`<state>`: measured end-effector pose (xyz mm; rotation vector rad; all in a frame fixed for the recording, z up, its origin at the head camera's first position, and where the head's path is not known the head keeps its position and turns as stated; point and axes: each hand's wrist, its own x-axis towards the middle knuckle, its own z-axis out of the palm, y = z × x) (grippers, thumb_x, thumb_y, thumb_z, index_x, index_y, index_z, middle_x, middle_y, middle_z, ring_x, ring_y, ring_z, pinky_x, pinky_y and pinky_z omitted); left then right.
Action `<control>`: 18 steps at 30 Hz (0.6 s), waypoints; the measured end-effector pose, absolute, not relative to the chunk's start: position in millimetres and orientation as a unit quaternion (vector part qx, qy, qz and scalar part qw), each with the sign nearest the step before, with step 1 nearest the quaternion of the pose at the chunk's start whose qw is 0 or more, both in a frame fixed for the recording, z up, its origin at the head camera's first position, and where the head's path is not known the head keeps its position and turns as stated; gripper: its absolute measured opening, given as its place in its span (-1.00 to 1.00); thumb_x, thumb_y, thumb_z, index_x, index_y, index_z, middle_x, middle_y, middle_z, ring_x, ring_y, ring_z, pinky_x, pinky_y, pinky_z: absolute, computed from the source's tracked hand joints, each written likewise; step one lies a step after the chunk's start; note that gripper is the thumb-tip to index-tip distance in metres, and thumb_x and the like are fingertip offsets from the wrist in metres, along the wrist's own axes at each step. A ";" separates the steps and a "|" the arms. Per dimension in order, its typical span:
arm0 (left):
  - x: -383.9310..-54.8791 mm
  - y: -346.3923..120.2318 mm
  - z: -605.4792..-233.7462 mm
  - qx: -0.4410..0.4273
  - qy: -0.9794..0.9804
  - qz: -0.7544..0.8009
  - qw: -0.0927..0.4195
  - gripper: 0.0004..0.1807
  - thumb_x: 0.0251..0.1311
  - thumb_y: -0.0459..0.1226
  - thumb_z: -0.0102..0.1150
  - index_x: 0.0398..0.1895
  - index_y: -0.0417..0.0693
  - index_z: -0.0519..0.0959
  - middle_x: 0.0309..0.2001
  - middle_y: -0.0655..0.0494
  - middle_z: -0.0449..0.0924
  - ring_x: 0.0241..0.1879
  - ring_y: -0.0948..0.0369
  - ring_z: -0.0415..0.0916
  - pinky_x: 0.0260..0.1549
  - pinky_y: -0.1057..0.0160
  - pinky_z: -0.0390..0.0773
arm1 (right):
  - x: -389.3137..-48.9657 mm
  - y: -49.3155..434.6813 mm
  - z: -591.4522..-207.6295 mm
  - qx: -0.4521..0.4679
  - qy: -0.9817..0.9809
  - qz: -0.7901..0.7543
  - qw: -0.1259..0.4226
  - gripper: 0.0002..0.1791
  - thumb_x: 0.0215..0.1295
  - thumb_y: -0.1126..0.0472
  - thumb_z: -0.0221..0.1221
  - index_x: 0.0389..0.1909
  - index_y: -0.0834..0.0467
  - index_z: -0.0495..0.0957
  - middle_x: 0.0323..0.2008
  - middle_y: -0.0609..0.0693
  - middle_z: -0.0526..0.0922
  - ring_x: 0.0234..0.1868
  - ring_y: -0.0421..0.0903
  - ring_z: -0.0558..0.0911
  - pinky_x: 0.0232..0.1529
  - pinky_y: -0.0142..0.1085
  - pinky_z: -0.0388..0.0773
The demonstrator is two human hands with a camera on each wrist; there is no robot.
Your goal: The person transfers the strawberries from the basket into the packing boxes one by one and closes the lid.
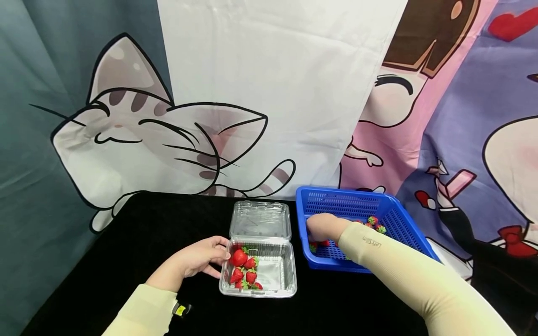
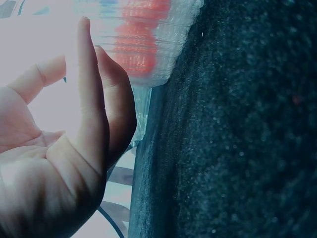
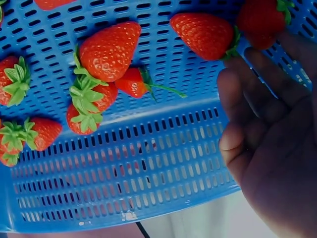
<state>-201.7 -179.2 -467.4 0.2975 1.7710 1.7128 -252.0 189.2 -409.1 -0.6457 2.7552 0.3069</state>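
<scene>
A clear plastic clamshell box [image 1: 275, 275] stands with its lid [image 1: 260, 219] folded back, several strawberries [image 1: 240, 257] in its left half. My left hand [image 1: 201, 256] touches the box's left side, fingers mostly straight. In the left wrist view, the left hand [image 2: 84, 129] is beside the box wall, with red strawberries [image 2: 136, 44] showing through. My right hand [image 1: 321, 226] reaches into a blue basket [image 1: 403, 224]. In the right wrist view, the right hand's [image 3: 272, 109] fingertips are close against strawberries [image 3: 260, 20]; its thumb is hidden, so a grip cannot be confirmed.
More strawberries [image 3: 111, 52] with green leaves lie spread over the slotted basket floor. Box and basket stand side by side on a black cloth [image 1: 189, 303]. A printed curtain [image 1: 269, 84] hangs just behind them.
</scene>
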 end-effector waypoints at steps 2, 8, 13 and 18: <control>-201.2 -179.1 -467.8 0.114 0.677 0.652 0.322 -0.50 0.25 -0.32 0.13 0.19 -0.34 0.24 -0.07 -0.10 0.57 -0.17 0.07 0.62 -0.32 0.00 0.69 | -252.2 189.1 -410.6 -0.218 0.958 0.101 0.154 -0.74 0.19 0.12 0.31 -0.59 0.06 0.47 -0.55 -0.08 0.50 -0.46 -0.07 0.52 -0.22 0.00 0.60; -200.7 -179.0 -467.4 0.114 0.679 0.650 0.320 -0.49 0.25 -0.32 0.14 0.19 -0.34 0.24 -0.05 -0.11 0.54 -0.16 0.06 0.61 -0.32 0.00 0.69 | -251.3 187.4 -409.9 -0.204 0.960 0.100 0.166 -0.73 0.18 0.13 0.32 -0.62 0.06 0.47 -0.59 -0.08 0.51 -0.48 -0.08 0.51 -0.23 -0.06 0.59; -201.2 -178.9 -466.4 0.119 0.679 0.650 0.321 -0.49 0.25 -0.32 0.13 0.19 -0.34 0.24 -0.09 -0.10 0.59 -0.15 0.05 0.61 -0.30 -0.02 0.69 | -251.6 187.6 -409.6 -0.209 0.959 0.106 0.162 -0.70 0.11 0.12 0.36 -0.64 0.06 0.45 -0.60 -0.09 0.51 -0.50 -0.09 0.51 -0.25 -0.08 0.60; -201.5 -179.0 -467.1 0.120 0.679 0.649 0.321 -0.51 0.25 -0.32 0.13 0.18 -0.34 0.25 -0.09 -0.10 0.60 -0.15 0.05 0.62 -0.30 -0.02 0.69 | -252.8 190.1 -407.8 -0.227 0.958 0.089 0.154 -0.70 0.06 0.10 0.40 -0.65 0.05 0.46 -0.59 -0.10 0.52 -0.50 -0.11 0.51 -0.26 -0.09 0.60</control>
